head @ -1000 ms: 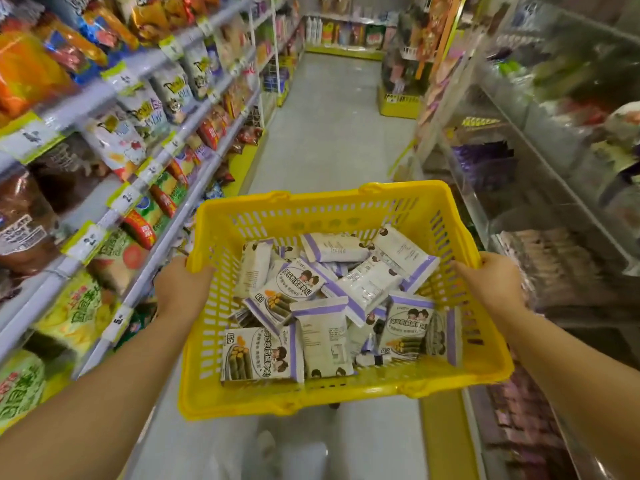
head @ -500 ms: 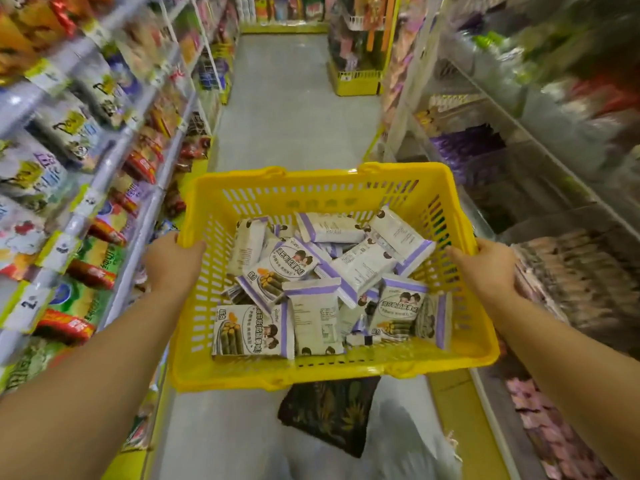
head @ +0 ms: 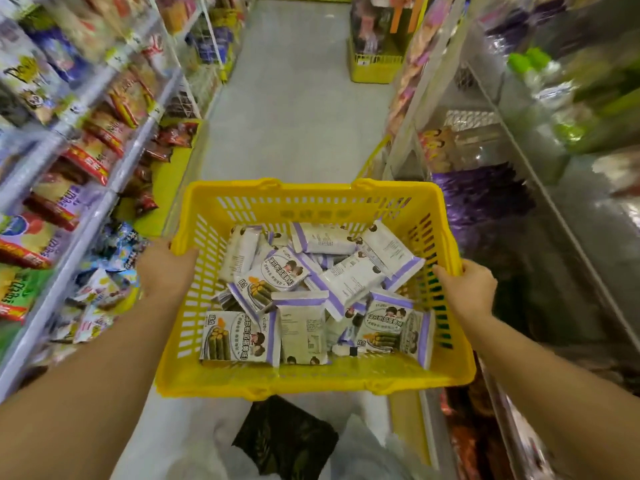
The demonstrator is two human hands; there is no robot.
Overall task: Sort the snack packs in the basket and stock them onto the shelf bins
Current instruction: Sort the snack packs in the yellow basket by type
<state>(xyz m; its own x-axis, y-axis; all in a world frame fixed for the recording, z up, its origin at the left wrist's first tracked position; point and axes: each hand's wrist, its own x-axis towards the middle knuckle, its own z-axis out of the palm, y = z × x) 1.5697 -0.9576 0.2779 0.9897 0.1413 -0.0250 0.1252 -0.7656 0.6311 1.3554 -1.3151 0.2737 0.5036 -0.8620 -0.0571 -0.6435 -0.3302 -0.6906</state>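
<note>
I carry a yellow plastic basket (head: 311, 377) in front of me, level, above the aisle floor. My left hand (head: 165, 268) grips its left rim and my right hand (head: 465, 287) grips its right rim. Inside lie several white and purple snack packs (head: 301, 325), piled loosely, some face up with a seaweed roll picture, some showing the plain back.
Shelves of bagged snacks (head: 86, 147) run along the left. On the right stand clear shelf bins (head: 485, 199), one with purple packs. The grey aisle floor (head: 294, 98) stretches ahead to a yellow display stand (head: 375, 64). Below the basket, light trousers and a dark bag (head: 287, 441) show.
I have walked forward along the aisle with the basket. The view has tilted downward, and the shelves slide past, blurred. Both hands keep their grip on the rims.
</note>
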